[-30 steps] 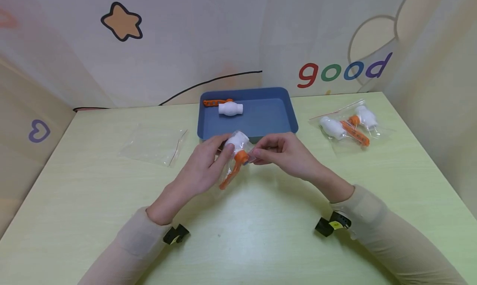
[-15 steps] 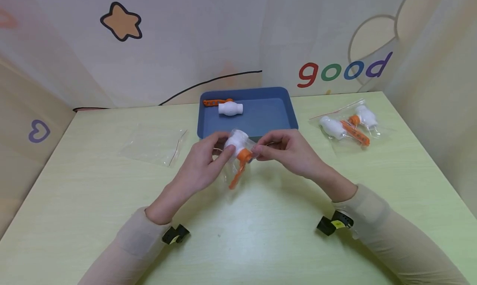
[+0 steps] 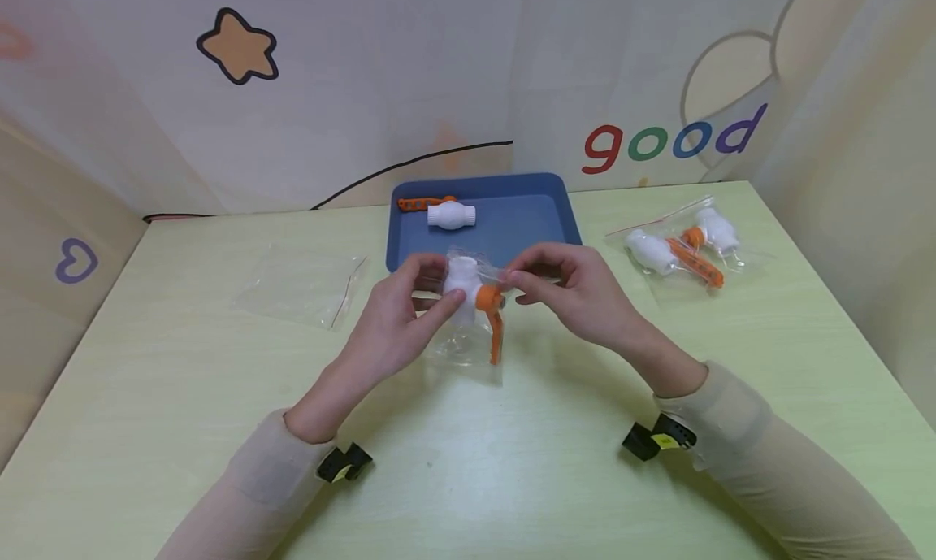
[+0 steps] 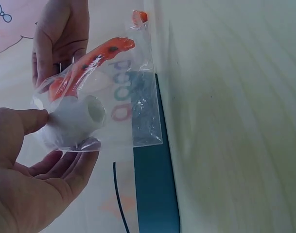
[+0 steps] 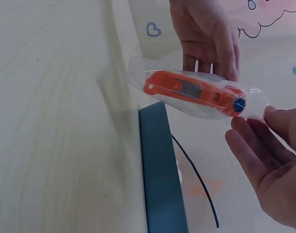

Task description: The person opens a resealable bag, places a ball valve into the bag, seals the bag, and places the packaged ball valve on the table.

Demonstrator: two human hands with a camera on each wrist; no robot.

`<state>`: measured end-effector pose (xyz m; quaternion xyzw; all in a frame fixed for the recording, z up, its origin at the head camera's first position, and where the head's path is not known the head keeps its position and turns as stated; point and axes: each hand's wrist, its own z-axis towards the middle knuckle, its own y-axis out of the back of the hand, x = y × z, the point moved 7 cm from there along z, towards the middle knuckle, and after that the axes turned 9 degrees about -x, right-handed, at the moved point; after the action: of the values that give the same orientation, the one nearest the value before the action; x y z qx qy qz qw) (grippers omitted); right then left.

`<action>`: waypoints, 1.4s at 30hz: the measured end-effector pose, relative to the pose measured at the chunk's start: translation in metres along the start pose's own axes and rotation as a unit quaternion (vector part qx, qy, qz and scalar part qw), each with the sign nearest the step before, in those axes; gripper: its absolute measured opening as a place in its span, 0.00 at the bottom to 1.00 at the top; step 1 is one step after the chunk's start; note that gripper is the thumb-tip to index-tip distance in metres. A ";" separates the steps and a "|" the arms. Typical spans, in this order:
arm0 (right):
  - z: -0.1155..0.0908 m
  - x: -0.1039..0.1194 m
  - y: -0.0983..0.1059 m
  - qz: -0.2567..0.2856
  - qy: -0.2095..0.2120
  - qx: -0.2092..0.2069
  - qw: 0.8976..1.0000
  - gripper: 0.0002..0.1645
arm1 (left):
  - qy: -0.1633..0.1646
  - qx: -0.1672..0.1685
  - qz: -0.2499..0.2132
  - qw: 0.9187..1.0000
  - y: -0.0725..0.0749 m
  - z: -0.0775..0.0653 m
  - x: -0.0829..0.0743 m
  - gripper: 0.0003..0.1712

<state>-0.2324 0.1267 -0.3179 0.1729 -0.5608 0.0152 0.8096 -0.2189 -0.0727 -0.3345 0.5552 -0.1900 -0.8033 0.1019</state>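
Observation:
A white plastic ball valve [image 3: 461,275] with an orange lever handle [image 3: 496,332] is inside a clear plastic bag [image 3: 468,353], held up before the tray. My left hand [image 3: 398,316] grips valve and bag from the left, thumb in front and fingers behind. At the bag's upper right corner, my right hand [image 3: 578,292] pinches the film between thumb and index finger. The left wrist view shows the white pipe end [image 4: 95,110] facing the camera, the lever slanting above it. In the right wrist view the lever [image 5: 186,90] and its dark blue centre cap [image 5: 239,105] face the camera.
Behind the hands stands a blue tray [image 3: 526,210] holding an unbagged white valve [image 3: 452,214] with an orange lever. Two more valves in clear bags [image 3: 676,247] lie at the right. A flat clear bag [image 3: 303,288] lies on the table [image 3: 219,381] at the left.
The bagged valve has turned upright, its lever swinging from lower left to straight down on the right. My right hand has moved slightly up and away, still pinching the bag's corner.

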 end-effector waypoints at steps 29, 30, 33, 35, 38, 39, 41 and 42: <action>-0.002 0.014 0.013 -0.093 0.092 -0.031 0.991 0.08 | -0.048 -0.053 0.026 0.997 0.011 0.002 -0.012 0.07; -0.002 0.013 0.013 -0.095 0.095 -0.031 0.990 0.08 | -0.044 -0.052 0.026 0.997 0.011 0.002 -0.011 0.07; -0.002 0.013 0.014 -0.099 0.101 -0.030 0.989 0.08 | -0.035 -0.053 0.027 0.998 0.011 0.001 -0.012 0.06; -0.002 0.013 0.014 -0.099 0.105 -0.030 0.989 0.08 | -0.032 -0.055 0.029 0.998 0.011 0.001 -0.012 0.05; -0.003 0.013 0.015 -0.099 0.111 -0.029 0.988 0.08 | -0.029 -0.057 0.033 0.997 0.010 0.001 -0.012 0.05; -0.003 0.013 0.015 -0.099 0.112 -0.029 0.988 0.08 | -0.030 -0.059 0.034 0.997 0.010 0.001 -0.012 0.05; -0.003 0.012 0.015 -0.101 0.114 -0.028 0.988 0.08 | -0.033 -0.061 0.035 0.997 0.010 0.001 -0.013 0.05; -0.003 0.012 0.015 -0.102 0.115 -0.028 0.988 0.08 | -0.035 -0.062 0.036 0.997 0.010 0.002 -0.013 0.05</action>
<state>-0.2281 0.1399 -0.3039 0.2033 -0.4440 -0.0634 0.8703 -0.2161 -0.0765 -0.3189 0.5125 -0.1629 -0.8281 0.1583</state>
